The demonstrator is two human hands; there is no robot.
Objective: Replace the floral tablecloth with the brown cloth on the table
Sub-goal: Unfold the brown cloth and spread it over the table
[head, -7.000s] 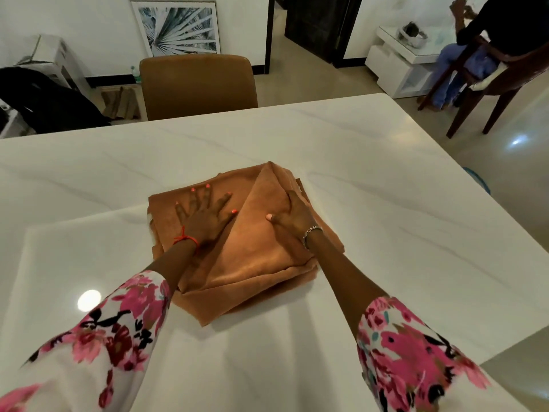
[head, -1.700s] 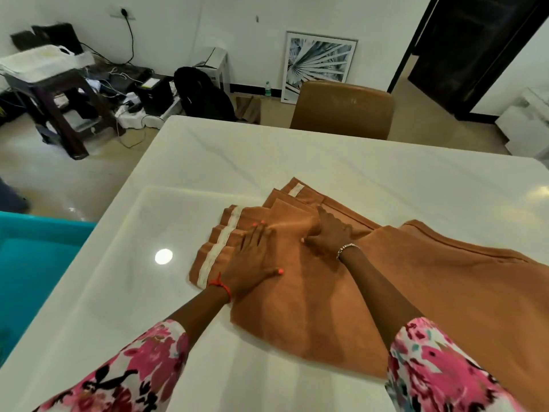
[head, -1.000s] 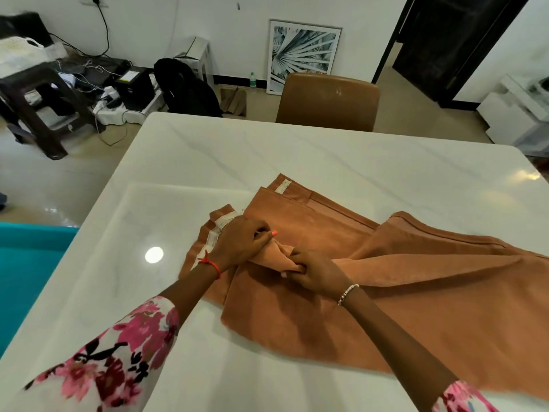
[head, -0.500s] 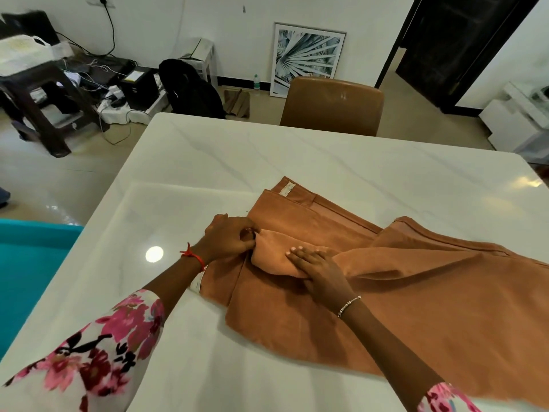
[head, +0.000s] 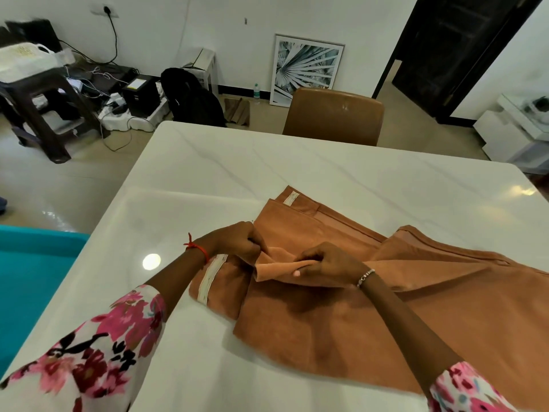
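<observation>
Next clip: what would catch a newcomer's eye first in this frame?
The brown cloth, partly unfolded, spreads from the middle of the white marble table off to the right. At its left end, the left hand and right hand pinch a raised fold. A brown chair stands at the far edge.

Brown cloth [head: 371, 307] now half unfolded, fold newly pinched in both hands [head: 279, 257].

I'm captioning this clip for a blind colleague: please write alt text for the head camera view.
Both hands, left hand and right hand, pinch a fold of a partly unfolded brown cloth on a white marble table. A brown chair stands at the far side.
</observation>
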